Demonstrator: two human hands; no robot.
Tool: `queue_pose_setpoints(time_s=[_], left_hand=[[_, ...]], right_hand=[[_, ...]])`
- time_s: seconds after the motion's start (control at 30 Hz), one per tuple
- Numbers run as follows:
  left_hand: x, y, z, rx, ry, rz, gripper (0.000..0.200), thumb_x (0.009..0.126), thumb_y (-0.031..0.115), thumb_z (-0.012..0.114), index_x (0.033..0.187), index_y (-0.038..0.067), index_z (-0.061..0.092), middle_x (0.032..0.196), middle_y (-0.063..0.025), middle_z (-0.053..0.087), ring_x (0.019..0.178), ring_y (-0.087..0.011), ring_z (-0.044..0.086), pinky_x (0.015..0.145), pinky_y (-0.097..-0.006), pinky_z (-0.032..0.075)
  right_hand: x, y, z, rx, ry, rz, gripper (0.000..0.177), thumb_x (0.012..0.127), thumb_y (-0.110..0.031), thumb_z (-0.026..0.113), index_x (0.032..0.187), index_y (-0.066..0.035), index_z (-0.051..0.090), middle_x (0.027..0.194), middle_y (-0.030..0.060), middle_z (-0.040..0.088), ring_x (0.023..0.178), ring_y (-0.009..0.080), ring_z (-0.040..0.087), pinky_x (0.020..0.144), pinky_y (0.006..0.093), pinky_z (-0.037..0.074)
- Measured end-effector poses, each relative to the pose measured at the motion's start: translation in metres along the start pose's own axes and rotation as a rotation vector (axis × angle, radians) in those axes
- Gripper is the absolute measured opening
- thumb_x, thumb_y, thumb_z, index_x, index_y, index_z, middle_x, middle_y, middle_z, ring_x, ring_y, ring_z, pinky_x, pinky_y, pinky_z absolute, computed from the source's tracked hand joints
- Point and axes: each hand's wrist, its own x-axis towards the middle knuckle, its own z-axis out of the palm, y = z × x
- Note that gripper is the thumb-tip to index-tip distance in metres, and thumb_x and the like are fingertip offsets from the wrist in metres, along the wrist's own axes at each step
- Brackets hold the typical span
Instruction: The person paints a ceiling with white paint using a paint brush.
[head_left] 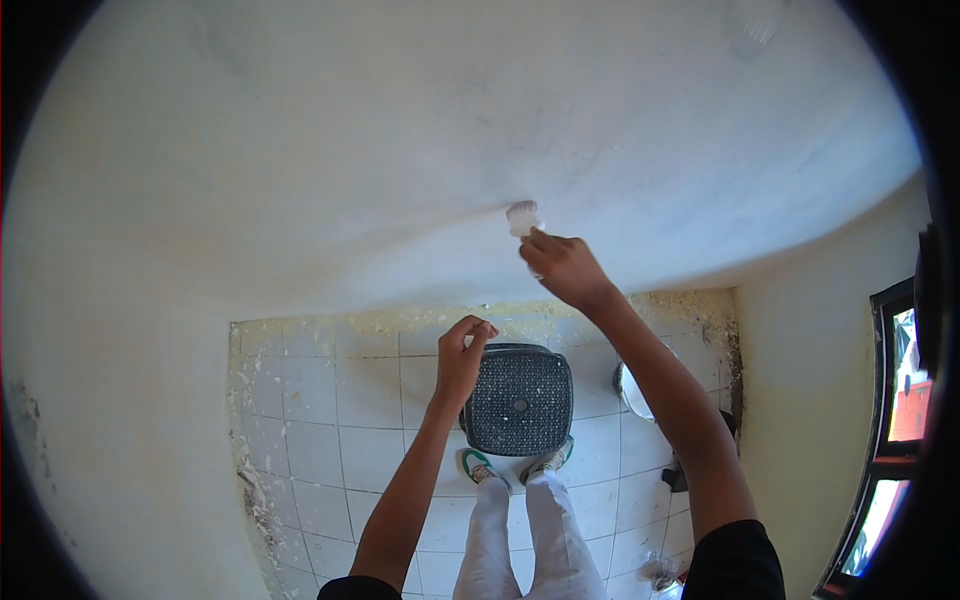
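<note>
Above stool (pixel 520 400) and bucket (pixel 634 392), brush (pixel 523 216) tight in right hand (pixel 567 270), left hand (pixel 461 362) loosely curled

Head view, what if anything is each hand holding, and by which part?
The right hand holds a paintbrush by the handle end, below the bristles; the fingers hide the exact grip. The left hand shows nothing held.
</note>
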Motion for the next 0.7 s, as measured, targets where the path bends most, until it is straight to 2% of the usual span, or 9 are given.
queue_pose_setpoints(time_s=[0.03,0.1,0.23,0.3,0.37,0.4,0.47,0.6,0.7], left_hand=[[-0.001,0.004,0.000,0.008,-0.007,0.019,0.024,0.100,0.017,0.057,0.089,-0.002,0.066,0.085,-0.0094,0.070,0.087,-0.0169,0.066,0.082,-0.0322,0.049],[-0.004,0.009,-0.004,0.018,-0.011,0.014,0.023,0.100,0.017,0.056,0.088,-0.002,0.066,0.085,-0.0090,0.070,0.087,-0.0174,0.066,0.082,-0.0321,0.049],[-0.001,0.019,-0.012,0.036,-0.014,0.047,0.023,0.100,0.017,0.056,0.089,-0.001,0.065,0.086,-0.0089,0.070,0.088,-0.0180,0.066,0.083,-0.0329,0.049],[0.001,0.028,-0.014,0.021,-0.012,0.067,0.023,0.100,0.017,0.056,0.089,-0.001,0.065,0.086,-0.0088,0.070,0.088,-0.0181,0.066,0.084,-0.0331,0.049],[0.003,0.037,-0.017,0.000,-0.003,0.089,0.024,0.100,0.018,0.056,0.089,-0.001,0.065,0.086,-0.0090,0.070,0.089,-0.0182,0.066,0.085,-0.0331,0.049],[0.003,0.040,-0.019,-0.004,0.007,0.086,0.024,0.100,0.018,0.056,0.089,-0.001,0.065,0.086,-0.0090,0.070,0.089,-0.0182,0.066,0.085,-0.0331,0.049],[0.002,0.042,-0.022,-0.027,0.009,0.090,0.023,0.100,0.013,0.055,0.085,-0.002,0.063,0.084,-0.0075,0.068,0.086,-0.0150,0.064,0.085,-0.0310,0.049],[-0.001,0.031,-0.029,-0.006,0.020,0.075,0.023,0.100,0.013,0.055,0.086,-0.003,0.063,0.083,-0.0071,0.067,0.086,-0.0150,0.064,0.085,-0.0307,0.048],[-0.002,0.024,-0.035,-0.027,0.027,0.067,0.023,0.100,0.013,0.054,0.086,-0.003,0.063,0.083,-0.0070,0.067,0.086,-0.0149,0.063,0.086,-0.0303,0.048]], right_hand=[[0.008,0.002,-0.010,0.014,0.159,-0.026,0.017,0.078,-0.005,0.067,0.094,-0.008,0.060,0.094,0.0100,0.064,0.076,0.0250,0.069,0.059,0.0354,0.057],[0.033,0.007,-0.039,-0.036,0.109,0.045,0.019,0.080,-0.001,0.071,0.098,-0.002,0.066,0.093,0.0134,0.071,0.075,0.0254,0.071,0.065,0.0347,0.059],[0.104,-0.002,-0.118,-0.032,0.190,0.028,0.018,0.080,0.000,0.073,0.097,0.000,0.069,0.090,0.0127,0.071,0.072,0.0254,0.070,0.064,0.0338,0.059],[0.114,-0.012,-0.138,-0.092,0.168,0.032,0.016,0.080,0.002,0.075,0.094,0.000,0.069,0.090,0.0119,0.072,0.081,0.0246,0.073,0.068,0.0319,0.060],[0.122,-0.022,-0.151,-0.178,0.547,-0.272,0.015,0.077,0.002,0.073,0.086,-0.004,0.062,0.089,0.0060,0.070,0.086,0.0233,0.074,0.062,0.0315,0.059],[0.129,-0.026,-0.157,-0.171,0.545,-0.281,0.015,0.077,0.002,0.073,0.086,-0.004,0.062,0.089,0.0060,0.070,0.086,0.0233,0.074,0.062,0.0315,0.059],[0.137,-0.037,-0.163,-0.263,0.784,-0.348,0.015,0.078,0.001,0.074,0.080,-0.004,0.060,0.091,0.0059,0.070,0.094,0.0234,0.074,0.064,0.0302,0.061],[0.120,-0.036,-0.094,-0.214,0.540,-0.135,0.015,0.079,0.001,0.071,0.081,-0.006,0.058,0.093,0.0077,0.069,0.096,0.0245,0.074,0.069,0.0305,0.063],[0.084,-0.027,-0.032,-0.249,0.375,-0.142,0.015,0.077,-0.003,0.070,0.081,-0.008,0.057,0.101,0.0113,0.066,0.100,0.0272,0.073,0.065,0.0309,0.062]])
